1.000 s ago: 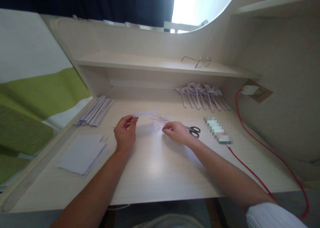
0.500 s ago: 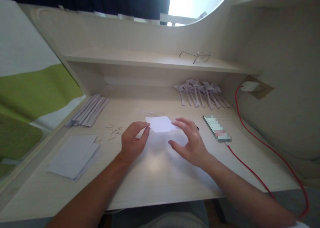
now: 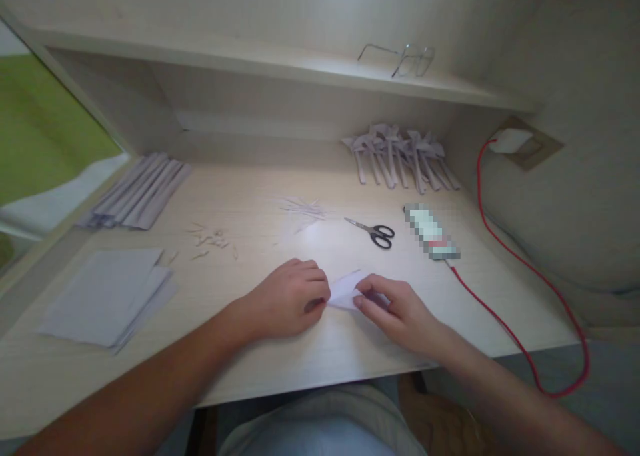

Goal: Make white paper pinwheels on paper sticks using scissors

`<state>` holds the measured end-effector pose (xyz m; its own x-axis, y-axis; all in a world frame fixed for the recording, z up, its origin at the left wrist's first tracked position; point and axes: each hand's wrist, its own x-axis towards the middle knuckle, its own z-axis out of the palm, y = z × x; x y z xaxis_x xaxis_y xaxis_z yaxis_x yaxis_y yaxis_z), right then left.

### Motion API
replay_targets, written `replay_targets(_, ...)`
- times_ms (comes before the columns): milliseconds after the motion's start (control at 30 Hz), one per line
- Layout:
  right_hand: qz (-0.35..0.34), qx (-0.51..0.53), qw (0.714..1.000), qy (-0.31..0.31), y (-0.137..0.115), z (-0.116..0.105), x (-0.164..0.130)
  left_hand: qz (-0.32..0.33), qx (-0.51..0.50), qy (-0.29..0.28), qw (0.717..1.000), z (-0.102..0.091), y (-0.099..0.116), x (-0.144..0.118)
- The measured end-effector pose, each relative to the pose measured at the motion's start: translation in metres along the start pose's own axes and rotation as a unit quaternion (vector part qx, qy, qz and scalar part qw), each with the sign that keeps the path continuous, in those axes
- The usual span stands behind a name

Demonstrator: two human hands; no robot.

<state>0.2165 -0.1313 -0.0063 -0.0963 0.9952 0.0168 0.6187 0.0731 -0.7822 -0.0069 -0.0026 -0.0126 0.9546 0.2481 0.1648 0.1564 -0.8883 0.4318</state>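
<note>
Left hand and right hand both pinching the folded paper, one at each end, near the desk edge; beyond, scissors beside thin sticks; farther back, pinwheels bunched below the shelf!

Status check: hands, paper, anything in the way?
Left hand and right hand both on paper. Paper bent over, low above desk. Scissors beyond, touching neither hand.
</note>
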Motion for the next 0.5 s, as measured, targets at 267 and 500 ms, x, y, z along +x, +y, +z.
replay_targets(267,0.039,-0.006,0.998,-0.054,-0.005,-0.003,0.019,-0.024,-0.033,-0.009,0.999,0.008,0.011,0.002)
replay_targets(500,0.063,-0.062,0.994,-0.069,-0.009,-0.010,0.021,-0.133,-0.054,-0.017,0.989,0.011,0.022,0.001)
